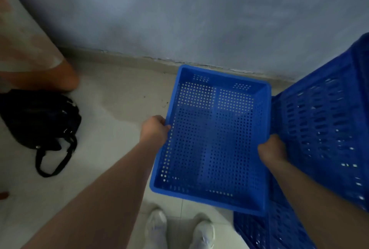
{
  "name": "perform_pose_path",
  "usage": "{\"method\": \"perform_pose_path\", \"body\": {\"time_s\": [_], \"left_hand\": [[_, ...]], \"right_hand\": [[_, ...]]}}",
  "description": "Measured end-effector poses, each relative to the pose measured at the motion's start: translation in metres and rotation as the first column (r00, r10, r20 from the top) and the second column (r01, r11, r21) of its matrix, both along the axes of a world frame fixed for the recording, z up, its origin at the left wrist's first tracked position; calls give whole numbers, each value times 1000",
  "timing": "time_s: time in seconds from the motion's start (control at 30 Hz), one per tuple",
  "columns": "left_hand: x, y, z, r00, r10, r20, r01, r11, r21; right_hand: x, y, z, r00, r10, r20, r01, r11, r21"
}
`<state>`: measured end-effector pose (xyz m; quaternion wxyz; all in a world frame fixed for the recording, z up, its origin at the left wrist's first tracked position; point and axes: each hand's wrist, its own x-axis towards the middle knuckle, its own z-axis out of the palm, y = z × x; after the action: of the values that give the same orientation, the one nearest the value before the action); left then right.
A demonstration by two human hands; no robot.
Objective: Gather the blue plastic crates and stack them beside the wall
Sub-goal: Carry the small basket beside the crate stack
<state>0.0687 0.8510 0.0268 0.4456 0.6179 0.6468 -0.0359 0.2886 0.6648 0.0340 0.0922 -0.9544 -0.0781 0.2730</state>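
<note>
I hold a shallow blue perforated crate level above the pale floor, its far end close to the grey wall. My left hand grips its left rim and my right hand grips its right rim. A tall stack of blue slotted crates stands at the right, touching or nearly touching the held crate. More blue crate shows low down beneath my right forearm.
A black bag with a loop strap lies on the floor at the left. A wooden post or door frame leans in at the top left. My white shoes stand on the tiled floor below the crate.
</note>
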Motion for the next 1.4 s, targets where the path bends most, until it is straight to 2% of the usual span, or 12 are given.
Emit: {"method": "perform_pose_path", "body": {"time_s": [0.2, 0.37, 0.8, 1.13, 1.4], "left_hand": [[-1, -14, -68, 998, 59, -25, -60, 998, -22], [-3, -21, -115, 996, 64, -58, -67, 997, -36], [13, -26, -212, 997, 63, -52, -66, 996, -65], [12, -30, -244, 997, 43, -64, -45, 999, -22], [11, -34, -242, 997, 26, -71, -25, 1000, 5]], "right_hand": [[7, -8, -72, 995, 73, -62, -72, 997, 16], [5, -19, -123, 995, 68, -75, -65, 997, 38], [20, -18, -206, 997, 35, -63, -30, 996, 83], [21, -26, -235, 995, 60, -74, -49, 989, 136], [18, -26, -228, 989, 92, -113, -81, 992, 95]]}}
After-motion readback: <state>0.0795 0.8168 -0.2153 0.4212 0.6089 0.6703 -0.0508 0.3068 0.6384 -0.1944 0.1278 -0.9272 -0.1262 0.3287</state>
